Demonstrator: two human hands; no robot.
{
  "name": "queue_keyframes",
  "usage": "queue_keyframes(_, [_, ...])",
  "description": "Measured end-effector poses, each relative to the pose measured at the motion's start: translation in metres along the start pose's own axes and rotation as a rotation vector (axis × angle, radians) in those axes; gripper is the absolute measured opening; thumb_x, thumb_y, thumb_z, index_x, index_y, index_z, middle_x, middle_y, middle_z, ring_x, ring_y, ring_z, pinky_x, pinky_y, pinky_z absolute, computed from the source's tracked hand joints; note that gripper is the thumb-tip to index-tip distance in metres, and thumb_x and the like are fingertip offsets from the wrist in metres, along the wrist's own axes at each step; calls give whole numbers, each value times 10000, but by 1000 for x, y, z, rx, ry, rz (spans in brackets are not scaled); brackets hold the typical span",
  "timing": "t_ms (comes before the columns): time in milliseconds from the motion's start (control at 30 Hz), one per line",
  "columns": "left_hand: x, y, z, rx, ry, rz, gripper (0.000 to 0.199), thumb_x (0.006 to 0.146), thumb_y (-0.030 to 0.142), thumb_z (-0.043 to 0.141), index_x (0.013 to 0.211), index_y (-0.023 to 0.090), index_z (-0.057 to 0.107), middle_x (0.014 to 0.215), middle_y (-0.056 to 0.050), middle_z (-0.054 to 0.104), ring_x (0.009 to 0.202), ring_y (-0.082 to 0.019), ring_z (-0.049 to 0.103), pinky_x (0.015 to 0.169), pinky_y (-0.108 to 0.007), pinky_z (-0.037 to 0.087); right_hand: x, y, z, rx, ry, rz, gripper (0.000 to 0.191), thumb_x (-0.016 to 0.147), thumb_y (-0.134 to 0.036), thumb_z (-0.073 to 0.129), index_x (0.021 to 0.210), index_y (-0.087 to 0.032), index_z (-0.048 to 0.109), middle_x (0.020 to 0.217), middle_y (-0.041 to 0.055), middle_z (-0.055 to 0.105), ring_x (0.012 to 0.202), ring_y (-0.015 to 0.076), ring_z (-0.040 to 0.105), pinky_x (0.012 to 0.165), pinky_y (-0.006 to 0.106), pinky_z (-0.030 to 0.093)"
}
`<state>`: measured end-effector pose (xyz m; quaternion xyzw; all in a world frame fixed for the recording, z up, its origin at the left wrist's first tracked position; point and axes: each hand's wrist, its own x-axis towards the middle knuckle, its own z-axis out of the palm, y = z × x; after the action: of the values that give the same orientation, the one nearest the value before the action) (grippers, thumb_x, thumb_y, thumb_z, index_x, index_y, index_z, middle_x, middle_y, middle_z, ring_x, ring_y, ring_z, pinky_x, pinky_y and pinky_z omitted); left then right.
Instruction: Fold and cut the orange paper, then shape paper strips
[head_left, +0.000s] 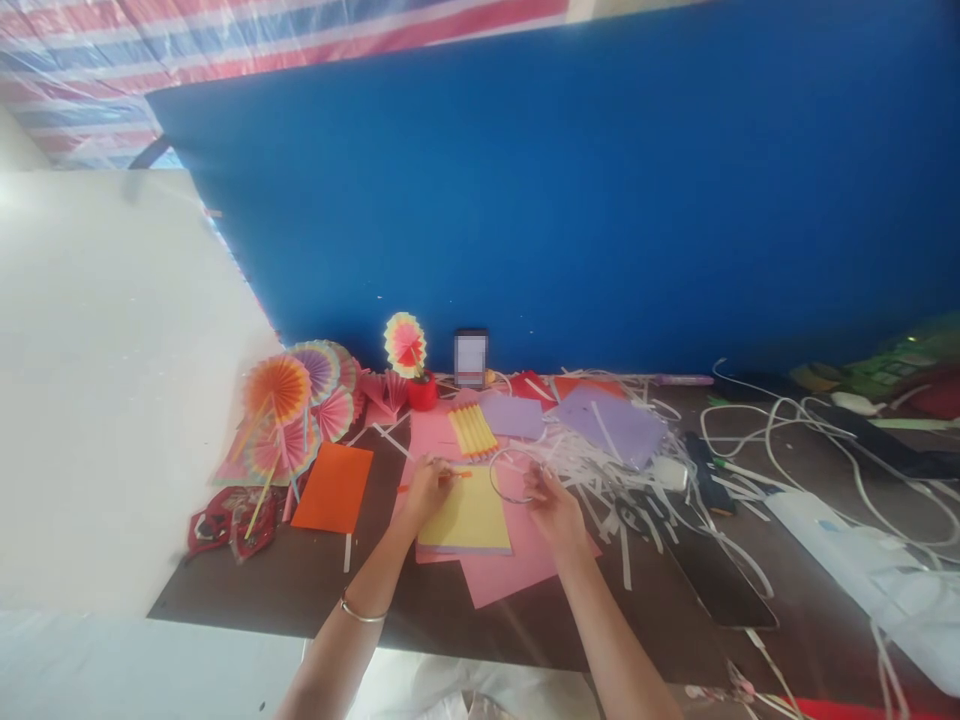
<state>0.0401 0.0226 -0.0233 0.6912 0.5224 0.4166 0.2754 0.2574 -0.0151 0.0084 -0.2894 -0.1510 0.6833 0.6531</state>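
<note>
My left hand (433,487) is closed with fingertips pressed together over the yellow paper (469,520). A narrow orange strip (466,475) shows at its fingertips, apparently pinched there. Between the thumb and fingers of my right hand (553,503) is a thin ring (493,482), like a narrow roll of tape, held upright at the yellow sheet's right edge. The yellow paper lies on larger pink sheets (499,585). Just beyond it rests a pleated yellow paper piece (472,430) with orange edges.
Folded paper fans (276,388) and an orange sheet (334,488) lie to the left. A paper flower (406,346) stands in a red pot (422,393). Purple sheets (611,425), white paper strips (574,455), a phone (724,580) and tangled cables (772,450) are at right.
</note>
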Motion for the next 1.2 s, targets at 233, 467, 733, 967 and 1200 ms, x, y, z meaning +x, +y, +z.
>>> queue_keyframes(233, [-1, 2, -3, 125, -76, 17, 139, 756, 153, 537, 673, 174, 646, 880, -85, 624, 922, -232, 545, 834, -386, 421, -1, 0, 1, 35, -17, 10, 206, 658, -196, 735, 835, -208, 630, 760, -30, 606, 570, 31, 506, 411, 83, 436])
queue_keyframes(467, [-2, 8, -7, 179, -147, -4, 153, 779, 150, 507, 756, 188, 653, 870, -62, 615, 900, -197, 555, 789, -321, 447, 1, 1, 0, 56, -18, 22, 185, 648, -191, 745, 790, -209, 627, 761, -34, 616, 580, 33, 514, 415, 86, 437])
queue_keyframes(733, [-1, 7, -4, 223, -153, -80, 133, 757, 126, 507, 719, 157, 631, 888, -64, 593, 819, -170, 567, 724, -301, 443, 0, 3, 1, 104, 18, 20, 161, 657, -137, 725, 754, -211, 620, 784, -32, 629, 595, 34, 522, 405, 82, 426])
queue_keyframes(967, [-4, 12, -7, 215, -112, -23, 147, 755, 93, 489, 685, 165, 598, 859, -65, 595, 858, -183, 537, 756, -318, 425, -1, 1, 3, 15, 10, -5, 152, 651, -178, 731, 734, -231, 614, 789, -29, 629, 583, 49, 522, 394, 115, 427])
queue_keyframes(1200, [-3, 29, -10, -133, -23, -152, 147, 804, 296, 523, 787, 174, 603, 793, -50, 640, 734, -170, 600, 683, -308, 464, -2, 0, 6, -96, 35, -8, 175, 629, -272, 753, 744, -221, 630, 705, -25, 580, 472, 45, 412, 352, 148, 357])
